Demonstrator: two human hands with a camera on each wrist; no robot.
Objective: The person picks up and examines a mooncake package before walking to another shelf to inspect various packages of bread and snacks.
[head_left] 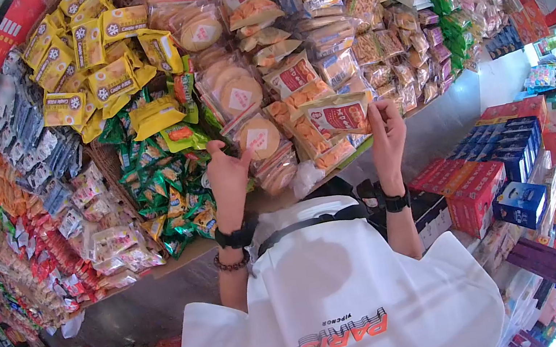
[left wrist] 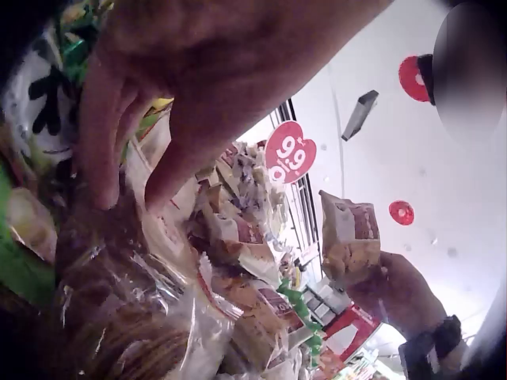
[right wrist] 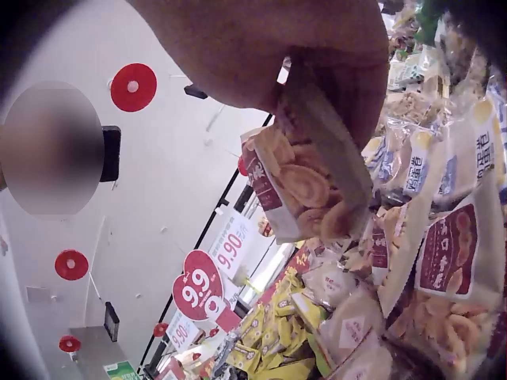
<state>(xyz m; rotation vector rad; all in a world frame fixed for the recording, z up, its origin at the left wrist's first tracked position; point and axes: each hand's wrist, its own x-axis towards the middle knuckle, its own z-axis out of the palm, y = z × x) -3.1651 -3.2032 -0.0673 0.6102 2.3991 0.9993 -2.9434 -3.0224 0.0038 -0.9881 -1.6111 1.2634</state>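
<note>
My right hand [head_left: 388, 144] pinches the right end of a snack packet [head_left: 336, 117], held up over the display. The packet has a dark red label and a clear part showing curled, golden pieces [right wrist: 305, 186]. Similar packets [head_left: 293, 77] lie in the pile beneath it. My left hand [head_left: 228, 185] is at the near edge of the display, thumb and fingers apart. Its thumb reaches toward clear packs of flat round crackers [head_left: 259, 140] with diamond labels. In the left wrist view, the fingertips of the left hand [left wrist: 158, 119] point down right at the clear wrapping.
Yellow packets [head_left: 111, 76] and green packets [head_left: 154, 183] are heaped on the left, with red-wrapped snacks [head_left: 59, 247] farther out. Green bags [head_left: 445, 6] lie at the far right. Stacked red boxes [head_left: 473, 196] stand beside me at right. Heart-shaped 9.9 price signs [right wrist: 198, 286] hang above.
</note>
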